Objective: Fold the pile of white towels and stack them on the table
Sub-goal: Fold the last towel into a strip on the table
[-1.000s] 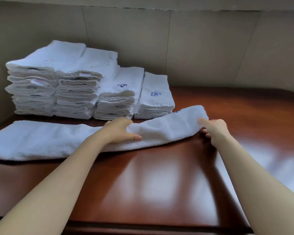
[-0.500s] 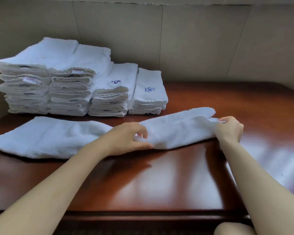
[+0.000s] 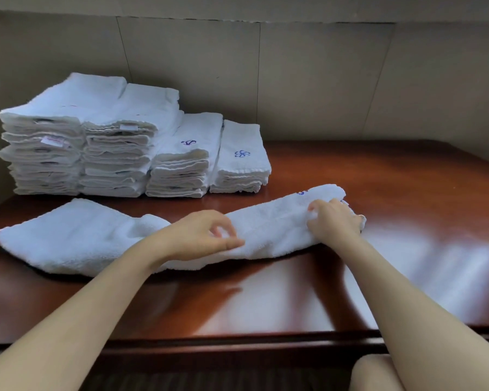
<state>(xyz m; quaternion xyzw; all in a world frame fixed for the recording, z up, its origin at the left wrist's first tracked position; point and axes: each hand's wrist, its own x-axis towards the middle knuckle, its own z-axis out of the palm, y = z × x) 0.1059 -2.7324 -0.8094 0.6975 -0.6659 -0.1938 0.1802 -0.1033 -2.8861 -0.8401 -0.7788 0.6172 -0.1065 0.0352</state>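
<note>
The right end of the towel (image 3: 271, 224) has been drawn leftward since earlier, gripped by the curled right hand (image 3: 333, 221); its middle is pinched by the left hand (image 3: 198, 235).

The surface (image 3: 407, 221) is dark reddish wood, polished glossy, mirroring pale light. The long towel (image 3: 82, 238) is white terry cloth, nubby and matt. At 10 o'clock, the folded stacks (image 3: 102, 142) show the same soft cloth, some with blue stitched emblems.

The glossy wooden table (image 3: 378, 221) bears four folded-towel stacks (image 3: 119, 142) and one long towel (image 3: 96, 235).
</note>
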